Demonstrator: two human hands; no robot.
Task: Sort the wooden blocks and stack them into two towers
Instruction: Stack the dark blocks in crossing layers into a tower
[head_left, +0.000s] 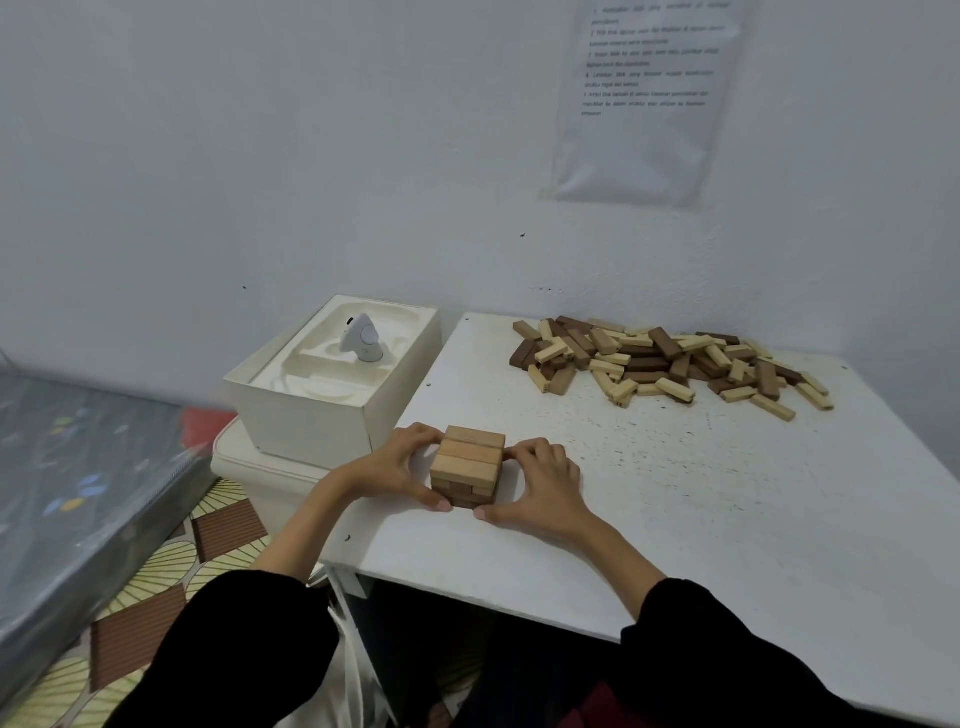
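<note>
One tower (469, 460) near left edge of table (675, 499), clasped by left hand (397, 467) and right hand (543, 486); one block pile (665, 364) at far edge, bare surface between.

a white speckled table (675, 519) stands against a pale wall (260, 156), where 1 printed sheet (644, 104) hangs, its text too blurred to read. just left of the table, an open white box (311, 410) holds a small white device (362, 338) upright in its molded tray. the box sits on a cream container (249, 467). further left are a plastic-covered surface (78, 467) and a patterned floor (156, 561).
</note>
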